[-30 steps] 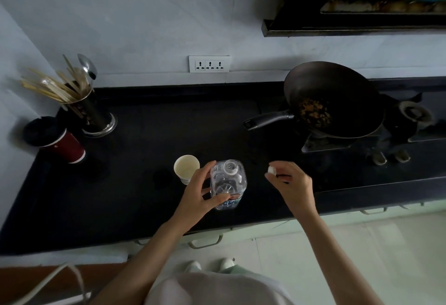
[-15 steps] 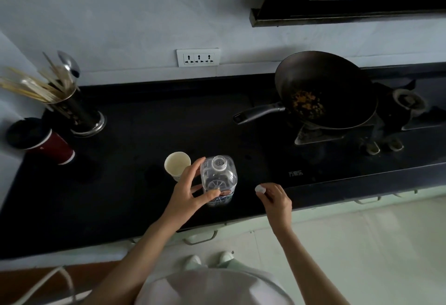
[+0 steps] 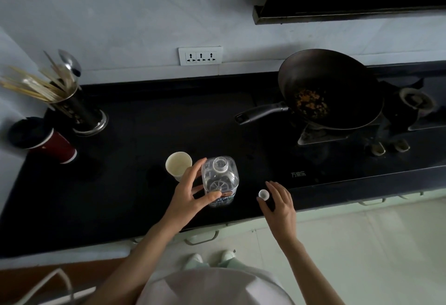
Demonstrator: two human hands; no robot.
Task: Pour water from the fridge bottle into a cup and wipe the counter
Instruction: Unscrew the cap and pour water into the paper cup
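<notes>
A clear plastic water bottle (image 3: 220, 179) stands upright and uncapped on the black counter (image 3: 135, 140) near its front edge. My left hand (image 3: 190, 196) grips it from the left, thumb across the front. A white paper cup (image 3: 178, 165) stands just left of the bottle, behind my left fingers. The white bottle cap (image 3: 263, 194) lies on the counter to the right of the bottle. My right hand (image 3: 280, 205) hovers right beside it, fingers spread and relaxed, thumb next to the cap.
A wok (image 3: 330, 89) with food scraps sits on the stove at the right, handle pointing left. A utensil holder (image 3: 77, 109) and a red lidded cup (image 3: 45, 140) stand at the far left. A wall socket (image 3: 200, 56) is behind.
My right hand brought the cap down to the counter right of the bottle and loosened its pinch. My left hand has kept its hold on the bottle.
</notes>
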